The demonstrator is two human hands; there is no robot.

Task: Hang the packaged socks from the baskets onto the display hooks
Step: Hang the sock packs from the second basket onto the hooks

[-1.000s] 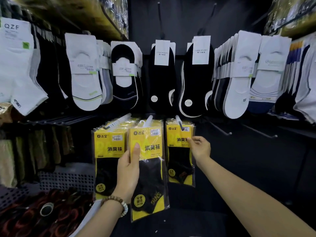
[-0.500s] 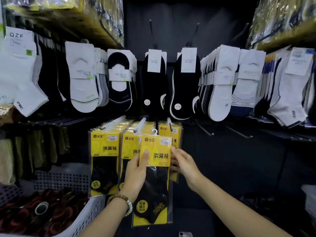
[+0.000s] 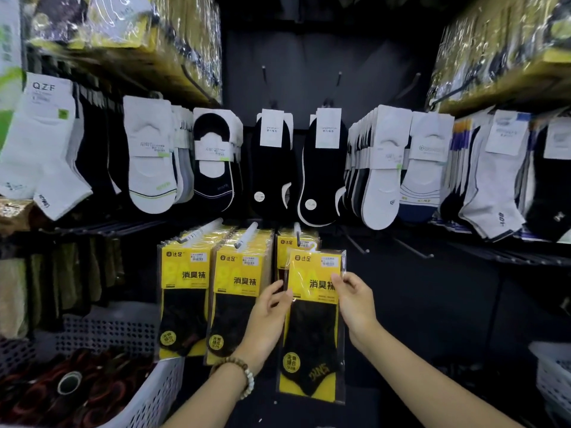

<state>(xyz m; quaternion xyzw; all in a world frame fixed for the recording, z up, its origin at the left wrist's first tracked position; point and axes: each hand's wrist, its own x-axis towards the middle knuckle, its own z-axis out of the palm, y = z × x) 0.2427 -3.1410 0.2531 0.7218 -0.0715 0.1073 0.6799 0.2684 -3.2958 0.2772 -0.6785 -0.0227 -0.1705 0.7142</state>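
Head view, nearest first: two bare forearms reach up from the bottom edge, the left wrist wearing a bead bracelet (image 3: pixel 244 370), with a white perforated basket (image 3: pixel 154 393) at the lower left holding dark rolled goods I cannot identify. Beyond them the left hand (image 3: pixel 268 313) and right hand (image 3: pixel 355 301) hold one yellow-and-black pack of socks (image 3: pixel 312 335) upright between them; the left fingers (image 3: pixel 279 296) pinch its left edge and the right fingers (image 3: pixel 338 281) pinch its right edge, at the level of the yellow card. The pack is in the air, just in front of the third row of matching packs (image 3: pixel 285 245), and its small white hanger (image 3: pixel 313 246) sits just beside the tip of the white display hook (image 3: pixel 297 230) carrying that row, seemingly not yet over it. The step in hand looks like threading this pack on; the next move calls for lifting the hanger to the hook's tip, lining up its opening, and sliding the pack back against the row. A middle row (image 3: pixel 238 273) and a left row (image 3: pixel 182 273) hang fuller alongside, and behind and above them loose carded socks (image 3: pixel 324 168) fill the upper hooks.
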